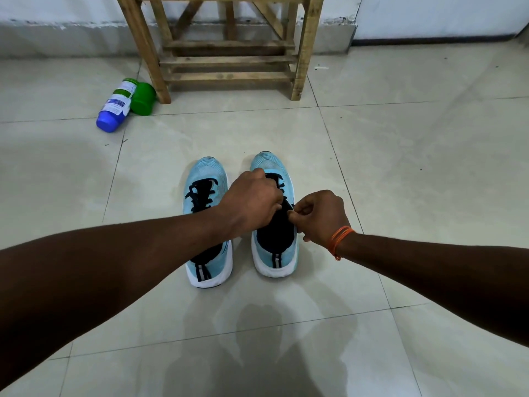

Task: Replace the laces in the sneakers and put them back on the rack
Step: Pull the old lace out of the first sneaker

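– Across the whole picture, what's underfoot?
– A floor of large pale glossy tiles with thin dark joints. It mirrors the light, and a dim reflection of the person shows at the bottom centre.
– And at the top?
– A white wall, scuffed along its base. A bare wooden rack with slatted shelves stands against it at top centre. Just left of the rack's front leg, a bottle with a blue cap lies on its side, touching a green container.
– Where are the sneakers?
– In the middle of the frame, side by side on the tiles, toes towards the rack and well short of it. Both are light blue knit with white soles and dark linings.
– Laced?
– The left-hand sneaker has black laces criss-crossed up its front. On the right-hand sneaker a little black lacing shows beside the knuckles, and the rest is covered.
– The hands?
– The left hand reaches over, fingers curled down into that lacing. What they grip is hidden, so I cannot tell.
– And the other?
– The right hand, with an orange thread band at the wrist, is curled, thumb and fingertips pinching the right-hand sneaker at the dark edge of its opening. Lace or tongue, I cannot tell.
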